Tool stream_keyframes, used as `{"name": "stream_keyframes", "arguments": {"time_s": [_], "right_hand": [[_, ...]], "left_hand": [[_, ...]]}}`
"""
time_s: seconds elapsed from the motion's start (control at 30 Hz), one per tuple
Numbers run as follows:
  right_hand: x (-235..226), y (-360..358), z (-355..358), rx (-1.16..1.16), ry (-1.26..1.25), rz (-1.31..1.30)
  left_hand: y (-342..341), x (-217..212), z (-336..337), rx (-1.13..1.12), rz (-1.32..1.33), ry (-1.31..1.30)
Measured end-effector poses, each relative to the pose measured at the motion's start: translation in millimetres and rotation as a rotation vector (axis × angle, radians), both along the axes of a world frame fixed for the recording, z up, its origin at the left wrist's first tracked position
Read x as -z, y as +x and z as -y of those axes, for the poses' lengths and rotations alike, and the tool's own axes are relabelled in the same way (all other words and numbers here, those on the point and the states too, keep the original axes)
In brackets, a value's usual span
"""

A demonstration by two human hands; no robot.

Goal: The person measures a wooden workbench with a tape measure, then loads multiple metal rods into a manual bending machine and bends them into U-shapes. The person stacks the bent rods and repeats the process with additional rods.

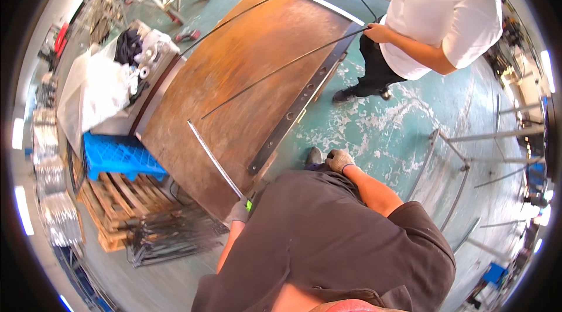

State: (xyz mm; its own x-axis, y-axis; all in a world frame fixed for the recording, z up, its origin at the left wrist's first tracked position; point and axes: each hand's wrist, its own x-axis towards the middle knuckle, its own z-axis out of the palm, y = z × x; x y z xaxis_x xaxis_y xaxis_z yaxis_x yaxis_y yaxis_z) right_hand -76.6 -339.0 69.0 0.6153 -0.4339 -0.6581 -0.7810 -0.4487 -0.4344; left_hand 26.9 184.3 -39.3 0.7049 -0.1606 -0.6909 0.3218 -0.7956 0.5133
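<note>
My left hand (pixel 239 211), in a grey glove, is closed around a tape measure (pixel 249 205) with a bright green case. Its pale blade (pixel 214 160) stretches out over the rusty brown metal tabletop (pixel 234 95). By my thigh is my gloved right hand (pixel 338 161), its fingers curled; whatever it holds, if anything, is hidden. Across the table a person in a white shirt (pixel 421 31) grips a long thin dark rod (pixel 275 79) in one hand and a second rod (pixel 252 7) in the other. The nearer rod's free end lies close to the tape blade's tip.
A dark steel strip with holes (pixel 290 116) edges the table. To the left are a blue plastic pallet (pixel 120 157), stacked wooden pallets (pixel 114 204) and a heap of white sheeting (pixel 102 86). Metal frames (pixel 468 136) stand at right on the worn green floor (pixel 374 119).
</note>
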Motion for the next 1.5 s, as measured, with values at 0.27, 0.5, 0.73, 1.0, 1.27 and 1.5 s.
{"name": "stream_keyframes", "arguments": {"time_s": [0.27, 0.5, 0.73, 1.0, 1.27, 1.5], "right_hand": [[-33.5, 73.0, -31.9, -0.198, 0.028, 0.211], [-71.7, 155.4, -64.7, -0.456, -0.065, 0.591], [-66.8, 252.7, -59.8, -0.77, -0.273, 0.892], [-59.6, 383.4, -70.5, -0.986, -0.315, 0.924], [-45.5, 427.5, -98.5, -1.03, -0.341, 0.907], [-72.3, 362.0, -131.9, -1.137, 0.062, 0.708]], "left_hand": [[-33.6, -92.2, 44.2, -0.787, -0.075, -0.439], [-41.7, -109.0, 60.7, -1.063, -0.168, -0.489], [-27.1, -146.1, 98.4, -1.338, -0.188, -0.535], [-17.6, -177.3, 170.2, -1.403, -0.138, -0.497], [-21.5, -186.0, 206.9, -1.449, -0.163, -0.429], [-17.9, -170.3, 226.3, -1.476, -0.135, -0.454]]}}
